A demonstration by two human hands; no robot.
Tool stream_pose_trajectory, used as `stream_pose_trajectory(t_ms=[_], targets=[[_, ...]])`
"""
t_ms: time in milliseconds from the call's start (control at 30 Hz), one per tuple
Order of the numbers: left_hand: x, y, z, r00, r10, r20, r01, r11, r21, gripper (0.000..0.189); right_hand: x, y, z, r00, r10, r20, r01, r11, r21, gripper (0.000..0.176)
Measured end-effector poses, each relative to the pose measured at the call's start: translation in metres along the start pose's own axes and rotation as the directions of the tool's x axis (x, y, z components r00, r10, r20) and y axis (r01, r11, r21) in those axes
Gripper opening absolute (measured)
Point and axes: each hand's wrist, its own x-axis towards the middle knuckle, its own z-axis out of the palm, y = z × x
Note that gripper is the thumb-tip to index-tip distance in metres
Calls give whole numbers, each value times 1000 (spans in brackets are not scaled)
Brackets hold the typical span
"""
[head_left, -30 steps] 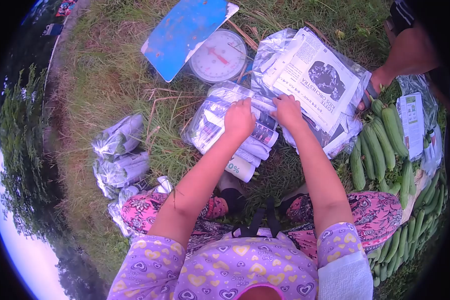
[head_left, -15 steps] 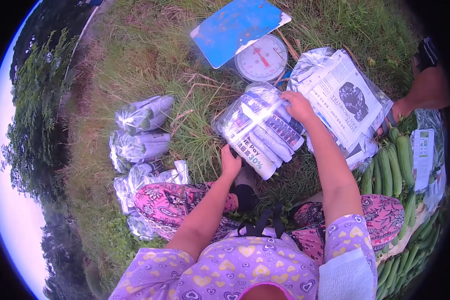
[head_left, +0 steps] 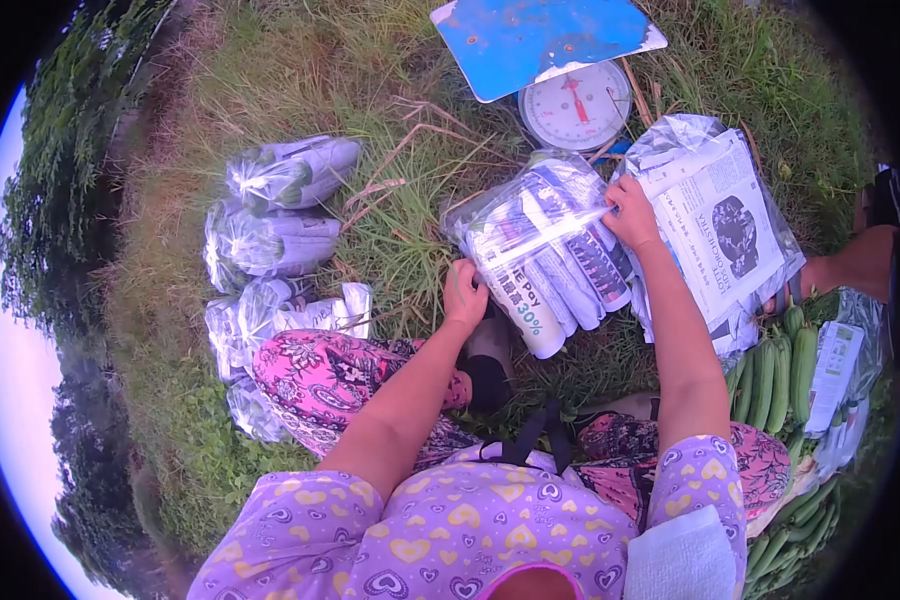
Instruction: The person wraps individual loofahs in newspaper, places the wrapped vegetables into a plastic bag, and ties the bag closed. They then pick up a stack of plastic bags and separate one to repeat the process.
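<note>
A clear plastic bag point(head_left: 545, 237) lies on the grass in front of me, packed with several newspaper-wrapped rolls point(head_left: 530, 305). A shiny pale band runs across its middle. At the bag's near left edge, my left hand point(head_left: 463, 293) has its fingers closed on the plastic. My right hand point(head_left: 632, 212) pinches the bag at its right side, by the end of the shiny band. What lies inside the paper rolls is hidden.
A dial scale point(head_left: 575, 105) with a blue plate point(head_left: 548, 40) stands beyond. Newspapers in plastic point(head_left: 715, 225) lie right, near another person's leg point(head_left: 855, 262). Long green vegetables point(head_left: 770, 380) lie at lower right. Several filled bags point(head_left: 280, 240) sit left.
My view has shifted, so the scale sits further right and higher. Both hands remain at the bag; my left fingers have curled in more at its edge.
</note>
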Motion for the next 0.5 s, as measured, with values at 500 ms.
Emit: stream_pose_trajectory(t_ms=[500], targets=[[-11, 6, -12, 967, -55, 250, -30, 945, 325, 66, 1, -12, -14, 993, -65, 101, 74, 993, -90, 16]])
